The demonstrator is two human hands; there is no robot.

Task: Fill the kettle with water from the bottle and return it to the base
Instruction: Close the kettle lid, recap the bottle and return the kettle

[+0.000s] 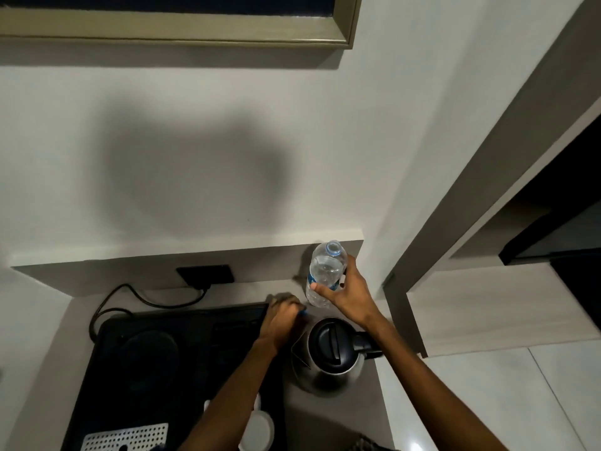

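Right hand (349,296) grips the uncapped bottle (325,275); left hand (282,315) is fisted beside the kettle (328,353).

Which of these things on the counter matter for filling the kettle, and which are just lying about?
For the job:
water bottle, uncapped, held by the right hand
kettle, lid shut
round base on the black tray
left hand

Lying about:
white cups
perforated metal plate
wall socket

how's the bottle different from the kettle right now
The bottle is clear plastic with its mouth uncapped; the kettle is steel with its black lid shut. The right hand grips the bottle, while no hand holds the kettle. The bottle is slim, the kettle squat. Both stand upright on the counter.
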